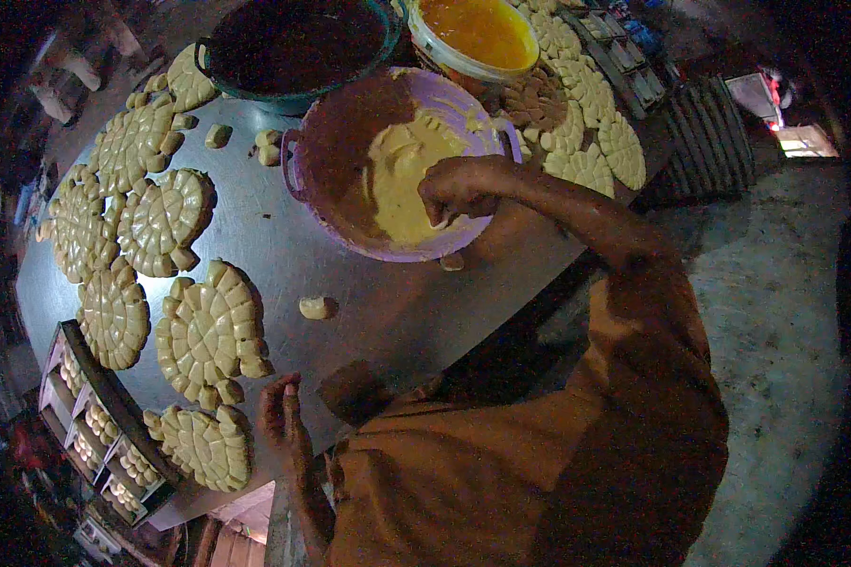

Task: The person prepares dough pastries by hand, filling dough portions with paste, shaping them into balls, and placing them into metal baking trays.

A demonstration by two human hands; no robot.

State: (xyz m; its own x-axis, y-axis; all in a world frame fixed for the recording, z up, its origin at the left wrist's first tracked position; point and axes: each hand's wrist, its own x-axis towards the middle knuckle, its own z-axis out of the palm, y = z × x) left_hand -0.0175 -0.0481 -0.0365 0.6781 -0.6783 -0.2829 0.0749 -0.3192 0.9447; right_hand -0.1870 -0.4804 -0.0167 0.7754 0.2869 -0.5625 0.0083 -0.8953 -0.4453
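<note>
Right hand (pixel 463 189) curls at paste (pixel 402 184) in far tub (pixel 338 184); left hand (pixel 282 413) curls beside near-left dough (pixel 201 449); both grips unclear.

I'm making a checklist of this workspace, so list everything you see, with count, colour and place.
Table: 1, grey, centre
Purple tub: 1, on the table
Batter: 1 mass, yellow, in the purple tub
Green tub: 1, dark contents, top
Bucket: 1, white rim, orange-yellow contents, top
Left dough cakes: about 7, pale, scored
Right dough cakes: several overlapping, pale, scored
Brown dough: scored, count unclear, beside the bucket
Loose dough pieces: several, pale, on the table
Divided tray: 1, dark-edged, holding pale dough, lower left
Ridged sheet: 1, dark, right
Floor: 1, grey, right
Background clutter: too dim to count
Shirt: 1, orange-brown, bottom
Left hand: 1, beside the table's near edge
Right hand: 1, over the purple tub
</note>
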